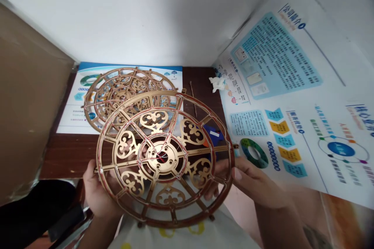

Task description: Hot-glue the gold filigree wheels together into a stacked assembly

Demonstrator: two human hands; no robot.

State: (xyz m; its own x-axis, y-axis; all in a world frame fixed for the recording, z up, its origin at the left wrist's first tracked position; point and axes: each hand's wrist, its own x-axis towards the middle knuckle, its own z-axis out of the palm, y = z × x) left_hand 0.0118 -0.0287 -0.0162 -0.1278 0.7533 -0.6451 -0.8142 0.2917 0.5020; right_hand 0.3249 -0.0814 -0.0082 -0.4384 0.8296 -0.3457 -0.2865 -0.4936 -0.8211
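A round golden openwork frame (162,166) with scroll ornaments and thin red and white wires is held up, tilted, in front of my body. At its left rim is my left hand (101,190), closed round the edge, with some fingers behind the openwork. My right hand (253,183) grips the right rim, its thumb at the edge and its fingertips behind. Beyond the held frame, a similar round golden frame (90,99) lies on a printed sheet (68,122), partly covered from view.
On the dark brown table (64,155) are a blue item (214,134) and a thin stick (193,99). A crumpled white piece (217,83) lies near the right wall. White panels rise behind, a brown panel (29,97) stands left, and printed posters (277,58) cover the right side.
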